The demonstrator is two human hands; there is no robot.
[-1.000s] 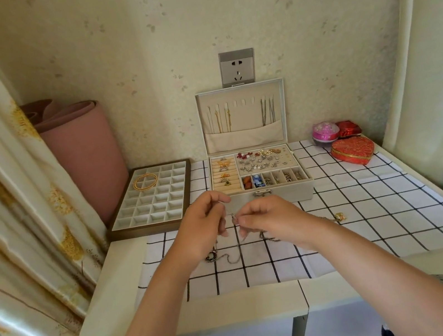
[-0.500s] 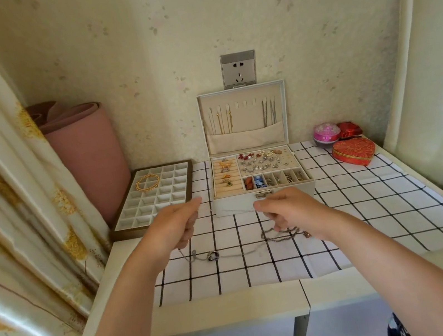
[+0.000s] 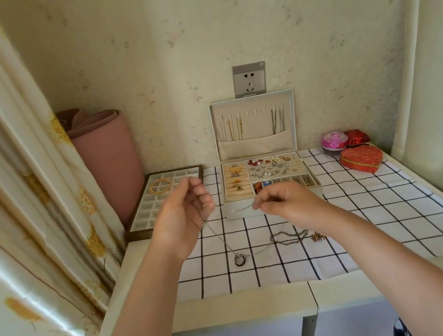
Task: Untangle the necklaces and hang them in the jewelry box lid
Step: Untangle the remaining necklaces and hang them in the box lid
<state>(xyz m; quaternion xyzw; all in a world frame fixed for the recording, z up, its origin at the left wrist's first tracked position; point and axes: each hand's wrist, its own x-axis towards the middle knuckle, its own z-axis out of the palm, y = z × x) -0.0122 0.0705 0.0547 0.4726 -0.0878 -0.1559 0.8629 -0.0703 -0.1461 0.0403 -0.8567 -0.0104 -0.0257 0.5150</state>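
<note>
Head view. The left hand [image 3: 184,215] and right hand [image 3: 287,200], close together a second earlier, have drawn apart and risen. Each pinches the thin silver chain necklace [image 3: 222,239] between curled fingers. The chain sags between them to its dark ring pendant [image 3: 240,259], which rests on the black-and-white checked cloth [image 3: 369,216]. The dark beaded necklace [image 3: 287,236] lies on the cloth, just near of the right wrist. The silver chain appears largely freed, but whether a strand still crosses the dark one cannot be told. Hanging it in the upright cream jewelry box lid [image 3: 294,120], far centre, is not yet done.
</note>
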